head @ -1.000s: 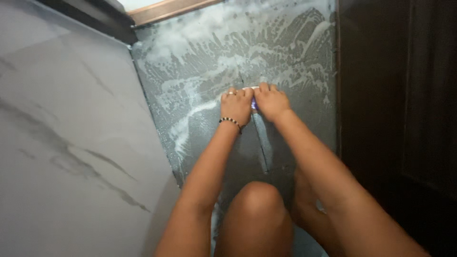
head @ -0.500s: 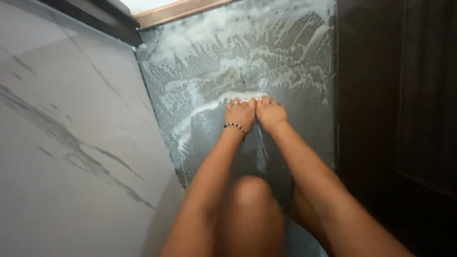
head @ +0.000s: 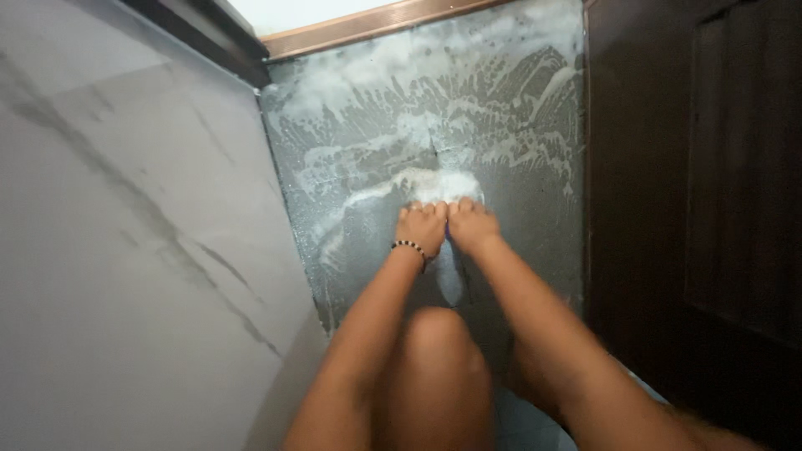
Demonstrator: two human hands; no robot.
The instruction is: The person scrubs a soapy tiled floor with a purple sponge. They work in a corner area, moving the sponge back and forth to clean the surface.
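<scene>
Pressing down side by side, two hands work the wet floor: left hand and right hand, touching each other at the inner edges. Fingers of both are curled down and close together, knuckles up, tips on the floor. Something pale blue-white sits under and between the hands, a scrubbing tool probably, one sliver of it showing just behind the palms; too hidden to tell its kind or whether either hand is closed around it. Grip cannot be told.

One beaded bracelet, dark and light beads, sits on the left wrist. Two bare forearms run back toward the camera, and one bent knee is between them, low in the frame.

Hands rest on the dark grey floor tile, which is covered in white soap foam, streaked in fan-like swipes across the far half. A thicker white patch of foam lies right ahead of the fingertips. One grout line runs from the far edge toward the hands.

Left of the floor: one large pale marble-look wall panel with grey veins. Right: one dark brown wooden door or panel, standing upright along the tile edge. Far end: one wooden sill strip, light brown, along the top of the soapy floor.
</scene>
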